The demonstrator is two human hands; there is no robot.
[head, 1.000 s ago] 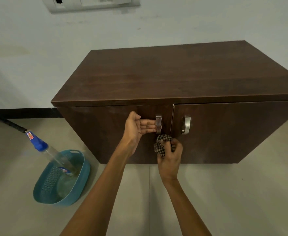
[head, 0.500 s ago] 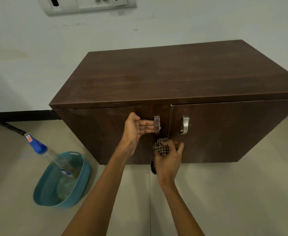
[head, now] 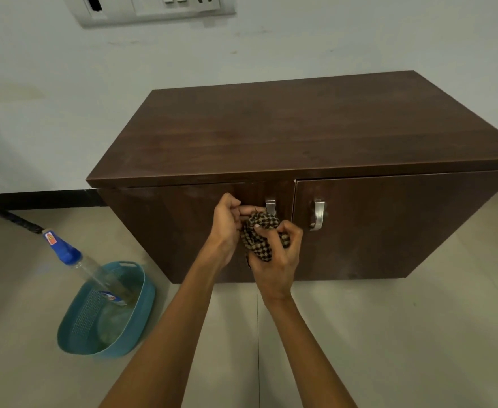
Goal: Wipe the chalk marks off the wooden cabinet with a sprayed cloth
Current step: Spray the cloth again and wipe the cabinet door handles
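Observation:
A dark wooden cabinet (head: pixel 300 136) with two doors stands against the wall. Faint pale smears show near the top of the left door (head: pixel 165 219). My right hand (head: pixel 277 257) is shut on a bunched black-and-tan checked cloth (head: pixel 259 234), held in front of the left door just below its metal handle (head: pixel 270 208). My left hand (head: pixel 227 225) is beside it on the left, fingers curled onto the cloth's upper edge next to the handle. The handle's lower part is hidden behind the cloth.
A teal plastic basket (head: pixel 106 313) sits on the tiled floor left of the cabinet, with a clear spray bottle with a blue cap (head: pixel 65 251) leaning in it. The right door has its own handle (head: pixel 317 214). A switch panel (head: pixel 153 7) is on the wall above.
My right hand has lifted the cloth from below the handle up to it. My left hand's fingers have curled from flat on the door onto the cloth. The camera moved closer.

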